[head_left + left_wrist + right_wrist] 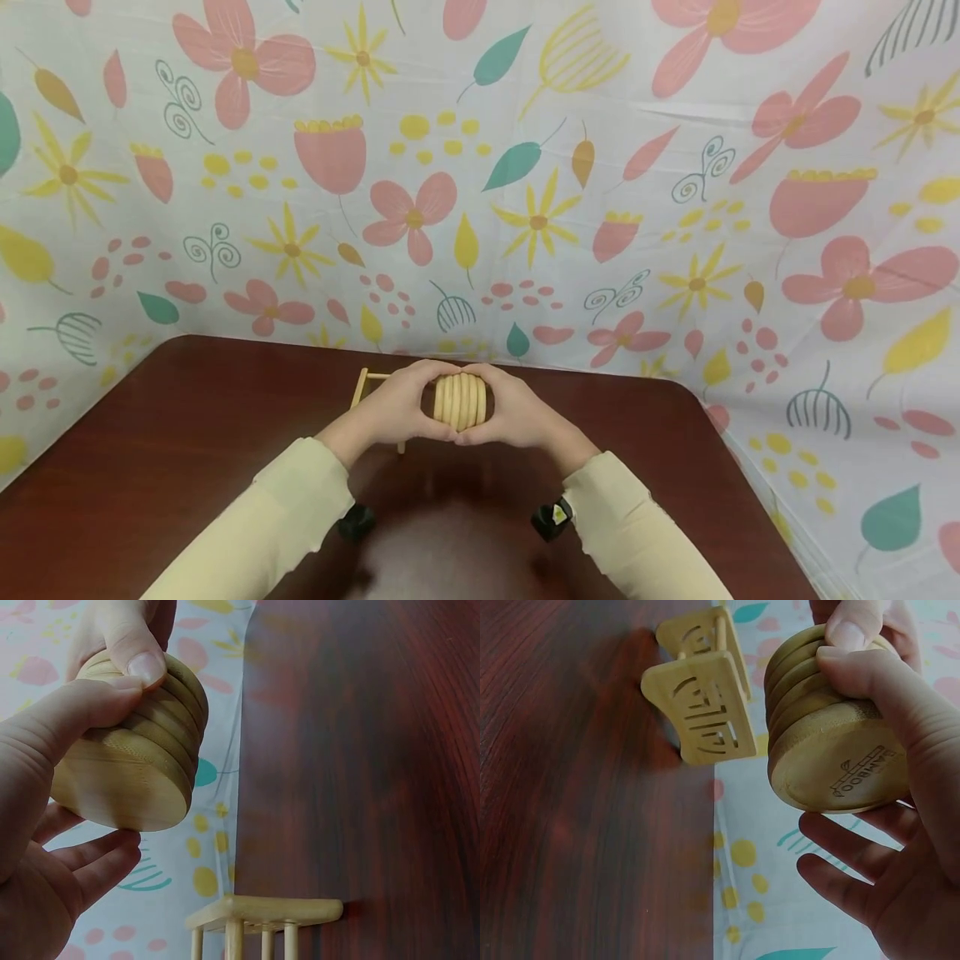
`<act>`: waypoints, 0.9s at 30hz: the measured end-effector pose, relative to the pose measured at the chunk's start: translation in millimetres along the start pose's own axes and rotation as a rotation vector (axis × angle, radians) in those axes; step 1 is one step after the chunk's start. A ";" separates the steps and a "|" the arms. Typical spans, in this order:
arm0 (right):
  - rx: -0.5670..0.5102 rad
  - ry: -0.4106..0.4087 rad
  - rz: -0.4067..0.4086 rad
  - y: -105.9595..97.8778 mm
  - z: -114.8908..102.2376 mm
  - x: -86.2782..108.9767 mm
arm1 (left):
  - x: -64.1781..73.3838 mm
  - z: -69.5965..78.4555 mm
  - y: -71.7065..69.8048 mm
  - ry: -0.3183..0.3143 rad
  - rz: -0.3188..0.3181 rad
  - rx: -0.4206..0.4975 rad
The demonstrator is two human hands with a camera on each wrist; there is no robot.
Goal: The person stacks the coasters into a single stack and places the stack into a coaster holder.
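Observation:
A stack of several round bamboo coasters [460,402] is held on edge above the table, between my two hands. My left hand [397,407] grips it from the left and my right hand [523,408] from the right, with the thumbs meeting on the near side. In the left wrist view the end coaster [124,784] shows a plain face. The right wrist view shows printed lettering, "BAMBOO", on the opposite end coaster [836,769]. Behind my left hand stands a small bamboo holder [705,712] with cut-out side panels and rods, partly hidden in the head view.
The dark red-brown wooden table [187,433] runs back to a white cloth [480,150] printed with flowers and leaves. Dark wrist devices [551,521] hang below both cuffs.

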State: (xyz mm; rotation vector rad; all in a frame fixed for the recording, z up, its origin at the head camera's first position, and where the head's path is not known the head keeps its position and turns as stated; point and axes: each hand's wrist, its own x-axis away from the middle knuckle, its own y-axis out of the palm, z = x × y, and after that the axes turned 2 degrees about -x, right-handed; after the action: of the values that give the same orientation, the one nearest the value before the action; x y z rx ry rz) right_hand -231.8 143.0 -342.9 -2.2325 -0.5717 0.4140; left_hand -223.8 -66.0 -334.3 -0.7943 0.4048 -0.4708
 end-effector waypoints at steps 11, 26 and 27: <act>-0.013 -0.013 -0.002 6.6 -3.2 -7.0 | 3.7 -4.5 -7.3 0.005 0.003 -0.034; -0.010 -0.015 -0.004 6.4 -8.3 -17.1 | 4.1 -7.9 -16.7 0.000 -0.009 -0.027; -0.007 -0.023 0.002 4.7 -8.6 -19.1 | 2.5 -7.4 -19.0 -0.006 -0.008 -0.035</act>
State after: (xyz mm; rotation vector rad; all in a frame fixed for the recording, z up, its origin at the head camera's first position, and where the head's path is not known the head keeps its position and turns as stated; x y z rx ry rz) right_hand -242.7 125.0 -338.8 -2.2380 -0.5838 0.4397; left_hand -230.2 -83.3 -325.1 -0.8310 0.4053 -0.4697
